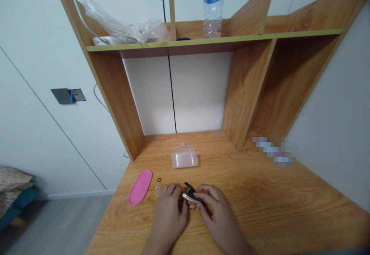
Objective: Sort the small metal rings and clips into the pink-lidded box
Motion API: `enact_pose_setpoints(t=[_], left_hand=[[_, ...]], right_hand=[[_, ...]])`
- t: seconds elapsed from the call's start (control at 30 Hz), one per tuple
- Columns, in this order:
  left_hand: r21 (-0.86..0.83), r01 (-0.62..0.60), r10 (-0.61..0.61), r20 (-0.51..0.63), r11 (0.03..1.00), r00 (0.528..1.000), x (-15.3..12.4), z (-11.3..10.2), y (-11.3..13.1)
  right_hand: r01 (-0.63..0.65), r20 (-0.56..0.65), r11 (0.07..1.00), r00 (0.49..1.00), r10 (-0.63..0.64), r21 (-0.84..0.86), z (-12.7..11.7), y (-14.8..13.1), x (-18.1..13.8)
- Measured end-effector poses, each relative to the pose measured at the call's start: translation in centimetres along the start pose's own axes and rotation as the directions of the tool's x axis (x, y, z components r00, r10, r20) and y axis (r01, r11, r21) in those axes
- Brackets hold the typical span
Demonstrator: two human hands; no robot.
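My left hand (169, 210) and my right hand (215, 208) rest close together on the wooden desk (274, 205), fingers curled inward. Between their fingertips lies a small black and silver hair clip (190, 192), pinched from both sides. A small clear ring seems to sit under the fingers just below the clip. To the left lie a dark little hair band (159, 180) and pale clear bands (157, 187). A pink oval lid (140, 187) lies flat farther left. Behind the hands stands a small translucent box (185, 157).
A wooden shelf unit (245, 89) rises at the back of the desk. On its upper shelf stand a plastic water bottle (213, 8) and a crumpled clear bag (127, 27). A wall socket (68, 95) is at left; the floor lies beyond the desk's left edge.
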State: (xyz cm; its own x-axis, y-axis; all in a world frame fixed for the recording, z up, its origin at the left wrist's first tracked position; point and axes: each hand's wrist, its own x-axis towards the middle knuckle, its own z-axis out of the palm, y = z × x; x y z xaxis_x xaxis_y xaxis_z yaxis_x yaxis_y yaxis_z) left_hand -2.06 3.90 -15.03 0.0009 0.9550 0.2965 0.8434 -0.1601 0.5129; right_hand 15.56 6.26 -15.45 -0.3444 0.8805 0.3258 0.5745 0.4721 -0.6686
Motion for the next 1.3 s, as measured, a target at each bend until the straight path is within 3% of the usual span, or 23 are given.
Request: enact_pose_setpoints(t=[0.1,0.27,0.73,1.3], left_hand=[[0.000,-0.008,0.008,-0.017,1.000,1.000,-0.13,0.11,0.03],[-0.031,-0.023,0.022,-0.025,0.999,0.999,-0.27,0.13,0.13],[-0.094,-0.032,0.032,-0.001,0.995,1.000,-0.01,0.16,0.09],[-0.203,-0.055,0.065,0.047,0.978,0.997,-0.06,0.29,-0.02]], right_hand=[[-0.022,-0.037,0.993,0.999,0.018,-0.119,0.39,0.61,-0.05],[0.010,0.010,0.973,1.000,-0.007,-0.230,0.70,0.91,-0.14],[0.021,0.088,0.996,0.996,-0.014,-0.083,-0.01,0.43,0.37],[0.029,0.107,0.999,0.994,-0.026,-0.021,-0.08,0.52,0.32]])
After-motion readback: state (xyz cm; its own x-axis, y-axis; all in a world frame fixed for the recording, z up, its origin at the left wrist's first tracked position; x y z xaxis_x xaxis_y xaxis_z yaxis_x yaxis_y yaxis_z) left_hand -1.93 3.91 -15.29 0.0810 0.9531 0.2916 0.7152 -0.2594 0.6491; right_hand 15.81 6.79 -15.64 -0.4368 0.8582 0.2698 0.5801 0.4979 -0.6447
